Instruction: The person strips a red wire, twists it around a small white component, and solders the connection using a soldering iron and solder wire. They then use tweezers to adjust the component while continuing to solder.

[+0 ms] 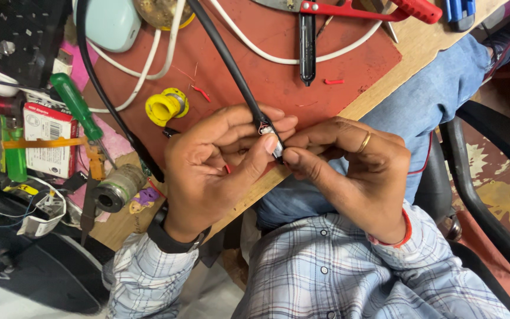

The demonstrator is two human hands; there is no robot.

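A smooth, slightly glossy black rubber-like sheath is seen on the cable [231,68]. The tabletop [438,41] is of pale, matt wood, overlaid by a dull red mat [337,59] with a faintly scuffed surface. Glossy green plastic forms the screwdriver handle [78,106]. Shiny yellow plastic is shown by the tape roll [163,107]. The shirt sleeve [143,277] is of soft checked cloth.

Your hands [278,156] cover the end of the black cable [231,68]; the small metal part at your fingertips [273,145] is too small to identify. The cable's far end leaves the frame at 12 o'clock. The red-handled pliers [355,9] are cut off by the top edge, as are the pale blue case [110,20] and blue tool [458,9]. At 9 o'clock, clutter hides the desk [426,41] surface.
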